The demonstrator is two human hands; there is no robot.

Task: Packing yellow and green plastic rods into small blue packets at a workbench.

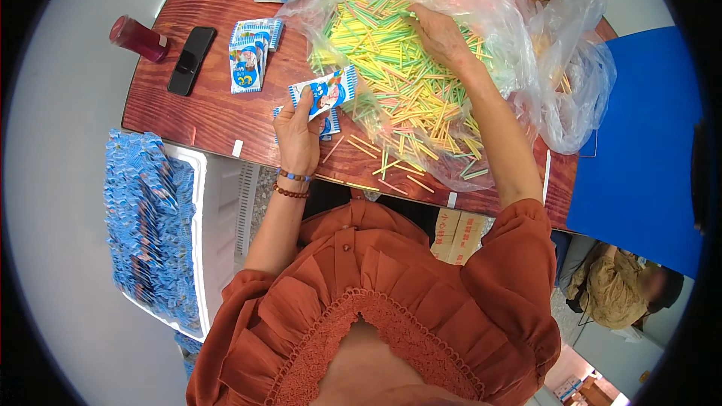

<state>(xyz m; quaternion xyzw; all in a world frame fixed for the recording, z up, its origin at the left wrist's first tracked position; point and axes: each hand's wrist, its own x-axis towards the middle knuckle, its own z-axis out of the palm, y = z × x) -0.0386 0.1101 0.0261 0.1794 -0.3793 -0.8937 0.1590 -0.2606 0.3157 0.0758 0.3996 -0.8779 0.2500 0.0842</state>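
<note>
My left hand is closed on a small blue-and-white packet, pinched by its lower left part. Just under it, another packet of the same print lies on the table, partly covered by the hand. My right hand reaches into a big heap of thin coloured sticks, mostly yellow and green with some pink. Its fingers curl down onto the sticks, and what they grip is hidden. The heap lies in a spread-open clear plastic bag. Several loose sticks lie at the table's near edge.
Packet stacks and a black phone lie left on the red-brown table, beside a dark red bottle. A white crate full of blue packets stands lower left. Right are another clear bag, a blue panel and a person.
</note>
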